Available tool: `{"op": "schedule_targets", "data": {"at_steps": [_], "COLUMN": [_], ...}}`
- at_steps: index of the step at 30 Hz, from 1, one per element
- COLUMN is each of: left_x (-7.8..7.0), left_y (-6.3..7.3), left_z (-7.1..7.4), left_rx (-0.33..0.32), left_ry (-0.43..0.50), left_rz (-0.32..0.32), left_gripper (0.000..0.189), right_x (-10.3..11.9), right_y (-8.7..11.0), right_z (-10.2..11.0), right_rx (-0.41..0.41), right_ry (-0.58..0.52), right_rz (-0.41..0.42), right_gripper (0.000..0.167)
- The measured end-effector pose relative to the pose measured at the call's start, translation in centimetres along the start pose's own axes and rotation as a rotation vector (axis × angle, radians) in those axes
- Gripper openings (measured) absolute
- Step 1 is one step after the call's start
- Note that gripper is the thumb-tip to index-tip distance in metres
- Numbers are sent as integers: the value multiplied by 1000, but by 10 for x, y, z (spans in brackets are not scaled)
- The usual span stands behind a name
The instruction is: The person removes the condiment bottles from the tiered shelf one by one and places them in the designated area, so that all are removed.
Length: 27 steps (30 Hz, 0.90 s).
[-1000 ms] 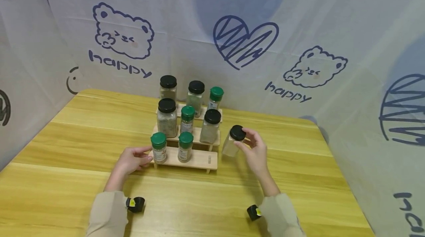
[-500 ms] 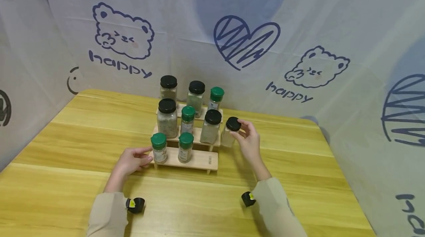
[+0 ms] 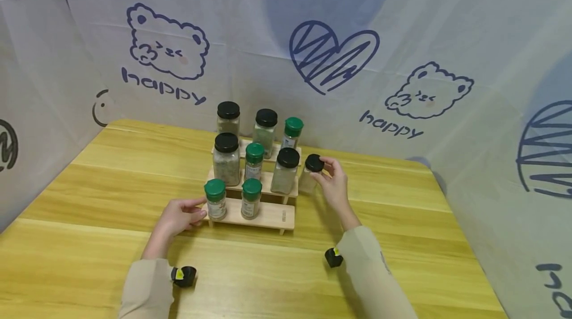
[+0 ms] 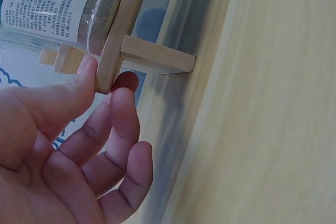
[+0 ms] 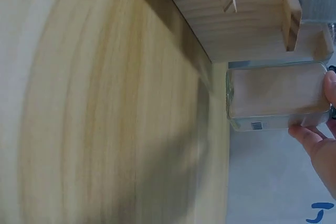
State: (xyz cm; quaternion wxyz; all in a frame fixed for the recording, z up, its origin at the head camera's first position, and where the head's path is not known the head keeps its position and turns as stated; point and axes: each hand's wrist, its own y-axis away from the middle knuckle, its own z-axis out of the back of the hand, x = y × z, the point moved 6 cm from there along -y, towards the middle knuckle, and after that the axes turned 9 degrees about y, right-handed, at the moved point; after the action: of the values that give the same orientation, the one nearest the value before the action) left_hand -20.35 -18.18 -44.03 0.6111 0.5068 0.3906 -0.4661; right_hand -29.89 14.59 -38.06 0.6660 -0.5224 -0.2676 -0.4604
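Observation:
A three-tier wooden spice rack stands on the table, bearing several spice jars. My left hand pinches the left end of its lowest tier; in the left wrist view the thumb lies against the board's edge, with fingers curled below. My right hand holds a square glass spice jar by its black lid, just right of the middle tier. Pale powder fills this jar in the right wrist view. Whether its base touches the table I cannot tell.
Two green-capped jars stand on the lowest tier. A black-lidded jar on the middle tier is close to the held one. Behind the table hangs a printed white cloth.
My right hand has carried the jar toward the back and slightly left, from beside the lowest tier to beside the middle tier. My left hand keeps its place on the rack.

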Motion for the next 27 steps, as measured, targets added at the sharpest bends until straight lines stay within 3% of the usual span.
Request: {"op": "schedule_targets", "data": {"at_steps": [27], "left_x": [0], "left_y": [1], "left_z": [0], "left_rx": [-8], "left_ry": [2], "left_rz": [-7], "left_gripper": [39], "right_x": [-20], "right_y": [-9], "right_z": [-15], "right_rx": [12], "right_ry": [6], "right_rz": [-99], "right_gripper": [39]}}
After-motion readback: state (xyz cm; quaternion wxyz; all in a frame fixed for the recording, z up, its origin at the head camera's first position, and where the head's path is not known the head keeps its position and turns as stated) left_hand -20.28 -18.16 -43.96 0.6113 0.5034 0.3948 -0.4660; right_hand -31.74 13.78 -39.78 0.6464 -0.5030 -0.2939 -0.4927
